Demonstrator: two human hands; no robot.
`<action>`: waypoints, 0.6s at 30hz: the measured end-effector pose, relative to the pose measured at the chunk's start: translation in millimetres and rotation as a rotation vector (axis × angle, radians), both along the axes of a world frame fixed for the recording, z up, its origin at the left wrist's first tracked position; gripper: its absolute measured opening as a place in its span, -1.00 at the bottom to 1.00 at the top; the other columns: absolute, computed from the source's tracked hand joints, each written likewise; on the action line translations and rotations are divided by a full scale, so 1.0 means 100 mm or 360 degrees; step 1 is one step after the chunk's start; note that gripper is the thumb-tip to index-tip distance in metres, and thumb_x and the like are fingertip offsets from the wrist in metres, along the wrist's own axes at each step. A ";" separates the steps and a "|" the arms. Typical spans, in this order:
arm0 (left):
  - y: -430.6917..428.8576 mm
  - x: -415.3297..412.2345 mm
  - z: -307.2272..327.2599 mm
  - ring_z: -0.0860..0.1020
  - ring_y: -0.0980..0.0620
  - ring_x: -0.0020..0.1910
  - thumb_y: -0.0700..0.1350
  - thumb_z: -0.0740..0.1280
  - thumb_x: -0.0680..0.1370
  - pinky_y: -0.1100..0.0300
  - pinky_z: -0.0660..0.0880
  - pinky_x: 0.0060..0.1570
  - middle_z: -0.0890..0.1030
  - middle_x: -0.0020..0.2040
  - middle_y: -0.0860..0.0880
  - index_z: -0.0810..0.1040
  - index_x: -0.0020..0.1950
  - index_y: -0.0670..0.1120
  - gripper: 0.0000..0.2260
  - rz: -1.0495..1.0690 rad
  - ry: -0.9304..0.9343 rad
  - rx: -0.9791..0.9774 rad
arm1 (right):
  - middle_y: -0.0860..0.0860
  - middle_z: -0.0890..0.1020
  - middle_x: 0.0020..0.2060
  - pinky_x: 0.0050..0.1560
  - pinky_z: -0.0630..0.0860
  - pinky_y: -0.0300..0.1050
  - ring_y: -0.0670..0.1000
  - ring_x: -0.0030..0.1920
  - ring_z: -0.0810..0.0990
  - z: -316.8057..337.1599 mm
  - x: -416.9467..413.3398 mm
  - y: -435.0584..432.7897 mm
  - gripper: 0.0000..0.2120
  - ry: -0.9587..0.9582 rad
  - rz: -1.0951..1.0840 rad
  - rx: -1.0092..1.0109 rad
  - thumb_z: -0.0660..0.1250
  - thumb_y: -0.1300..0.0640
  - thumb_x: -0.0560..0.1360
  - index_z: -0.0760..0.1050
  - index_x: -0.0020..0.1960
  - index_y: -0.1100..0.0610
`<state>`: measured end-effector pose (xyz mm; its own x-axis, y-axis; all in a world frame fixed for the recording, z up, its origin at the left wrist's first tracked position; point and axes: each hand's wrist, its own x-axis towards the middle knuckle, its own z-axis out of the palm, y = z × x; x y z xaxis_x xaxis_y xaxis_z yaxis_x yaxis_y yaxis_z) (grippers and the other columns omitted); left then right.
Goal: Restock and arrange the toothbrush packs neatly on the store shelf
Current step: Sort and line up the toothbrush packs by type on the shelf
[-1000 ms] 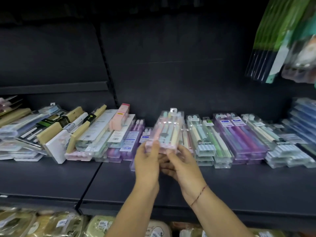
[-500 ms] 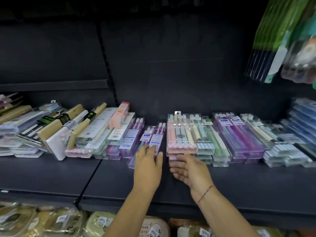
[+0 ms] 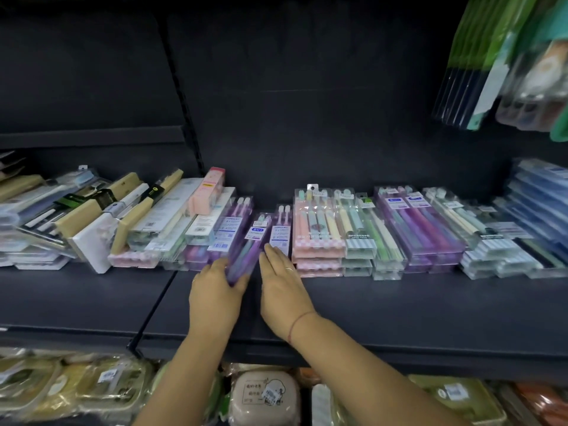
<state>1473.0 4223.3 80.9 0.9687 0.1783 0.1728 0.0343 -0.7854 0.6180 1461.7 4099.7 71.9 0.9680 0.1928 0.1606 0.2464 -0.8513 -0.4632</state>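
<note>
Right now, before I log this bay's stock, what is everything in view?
tilted pack: one, purple, shelf middle
labelled pack: one, purple-white, flat, just right of it
pink packs: three stacked, further right
green striped packs: several, next right
purple packs: several, stacked, beyond those
white packs: several, right
blue packs: several, far right
mixed boxes: many, beige and white, leaning, left
hanging packs: several, green, upper right
shelf: one, dark
left hand: one, grips tilted pack
right hand: one, fingers straight, beside tilted pack

Left hand [image 3: 215,292] around purple toothbrush pack [image 3: 249,245]
</note>
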 end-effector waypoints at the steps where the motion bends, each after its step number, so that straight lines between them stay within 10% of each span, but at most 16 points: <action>1: 0.01 -0.03 0.02 0.53 -0.18 0.19 -0.02 0.44 0.51 0.03 0.44 0.11 0.60 0.19 -0.19 0.50 0.34 -0.18 -0.54 0.0020 0.0001 -0.0001 | 0.11 -0.14 0.58 0.49 -0.36 -0.20 0.03 0.57 -0.20 0.00 -0.01 0.02 -0.29 0.0028 -0.0018 -0.0074 0.14 0.37 0.55 -0.17 0.57 0.26; 7: 0.14 -0.16 0.21 0.52 -0.03 0.05 0.02 0.48 0.47 0.23 0.32 -0.07 0.60 0.12 -0.06 0.50 0.32 -0.19 -0.50 -0.0029 0.0298 -0.0020 | 0.08 0.15 0.55 0.54 0.07 0.04 0.08 0.55 0.09 0.00 -0.48 -0.04 -0.37 -0.0009 0.0086 -0.0070 0.19 0.28 0.54 0.09 0.56 0.21; 10: 0.20 -0.20 0.26 0.48 -0.04 0.18 0.11 0.48 0.45 0.20 0.34 0.04 0.51 0.26 -0.08 0.38 0.42 -0.17 -0.35 -0.0133 0.0622 -0.0093 | -0.04 0.56 0.12 0.04 0.55 0.02 0.05 0.11 0.52 -0.08 -0.80 -0.15 -0.62 -0.0467 -0.0068 0.0048 0.22 0.03 0.46 0.49 0.26 0.05; 18: 0.01 -0.31 0.26 0.43 0.03 -0.38 0.10 0.44 0.46 0.17 0.25 -0.43 0.44 -0.35 -0.01 0.39 -0.26 -0.13 -0.63 -0.0035 0.0486 0.0098 | -0.03 0.41 0.09 0.09 0.45 -0.10 0.03 0.15 0.42 0.11 -0.84 -0.23 -0.52 0.0083 -0.0602 -0.0025 0.26 -0.26 0.47 0.43 0.22 0.06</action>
